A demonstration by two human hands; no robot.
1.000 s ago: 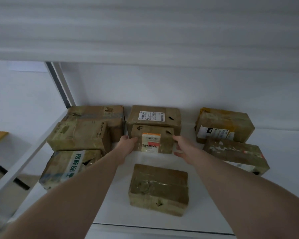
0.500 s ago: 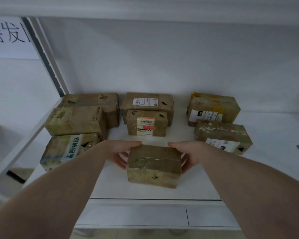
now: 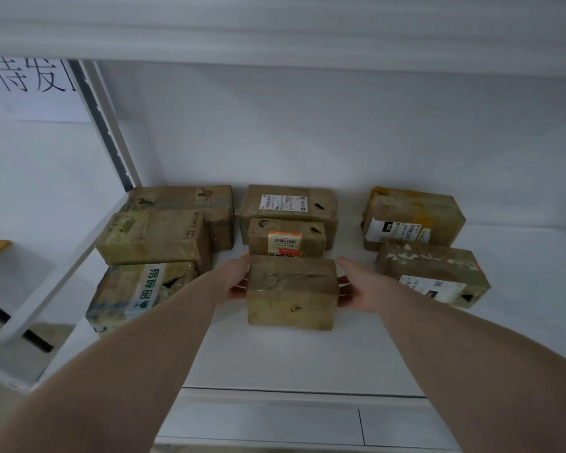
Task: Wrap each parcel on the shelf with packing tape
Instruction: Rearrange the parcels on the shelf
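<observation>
Head view shows a small brown cardboard parcel glossy with clear tape (image 3: pixel 291 292) at the front middle of the white shelf (image 3: pixel 275 358), held between the left hand (image 3: pixel 239 282) and the right hand (image 3: pixel 356 286), one against each end, fingers (image 3: pixel 343 281) curled behind the box and clamped on it. My guess is the slick tape could let it slip from a grip at the ends alone, or drawing it out crookedly could nudge the orange-labelled brown parcel (image 3: pixel 286 238) just behind it. No tape roll is in sight (a thin object at the far right edge is too small to name). Readable writing: "SF EXPRESS" on the taped brown box at left (image 3: pixel 154 235), "090" on the black-and-white label of the yellow-taped parcel at right (image 3: pixel 412 217), green Chinese characters on the front-left box (image 3: pixel 138 292), and a wall sign (image 3: pixel 33 76) beginning "待发".
</observation>
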